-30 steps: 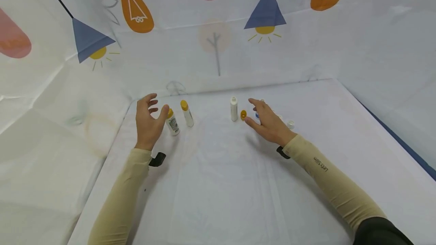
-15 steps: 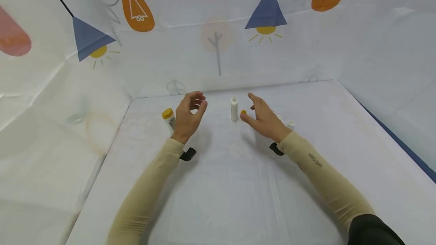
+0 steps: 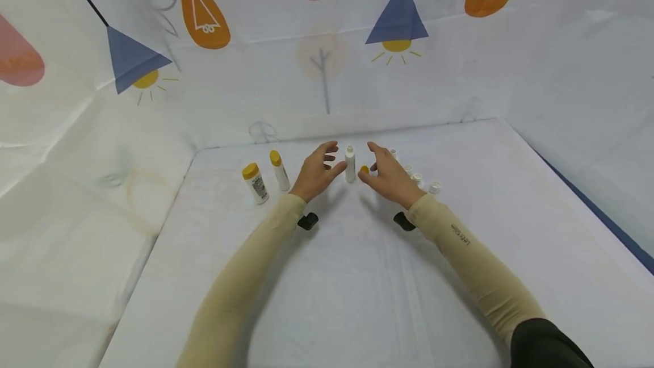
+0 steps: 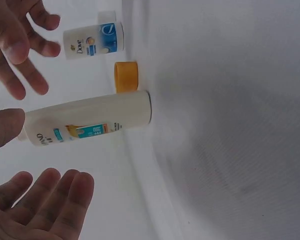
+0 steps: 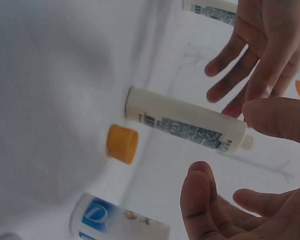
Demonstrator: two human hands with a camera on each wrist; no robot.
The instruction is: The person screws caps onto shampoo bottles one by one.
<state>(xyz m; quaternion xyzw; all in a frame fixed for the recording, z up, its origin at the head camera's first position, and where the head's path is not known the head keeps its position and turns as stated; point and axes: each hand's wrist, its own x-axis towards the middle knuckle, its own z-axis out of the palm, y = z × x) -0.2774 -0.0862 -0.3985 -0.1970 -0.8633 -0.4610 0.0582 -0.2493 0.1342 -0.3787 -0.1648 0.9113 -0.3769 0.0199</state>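
A slim white bottle (image 3: 349,163) with its neck uncovered stands upright between my two hands. My left hand (image 3: 318,172) is just to its left, fingers spread and relaxed, holding nothing. On the other side my right hand (image 3: 390,175) hovers with thumb and fingers apart, also holding nothing. Beside the bottle's base lies an orange cap (image 4: 126,76), partly behind my right thumb in the head view. A Dove bottle (image 4: 94,41) with a blue band stands past the cap, mostly hidden by my right hand in the head view.
To the left stand two white bottles with yellow caps, a wider bottle (image 3: 255,183) and a slimmer bottle (image 3: 279,170). Several small white containers, among them a rightmost one (image 3: 435,187), sit beyond my right hand. A printed white sheet (image 3: 327,90) hangs behind the table.
My left hand has moved right, from the yellow-capped bottles to beside the uncapped bottle. My right hand has shifted slightly left toward it. The bottles stand where they were.
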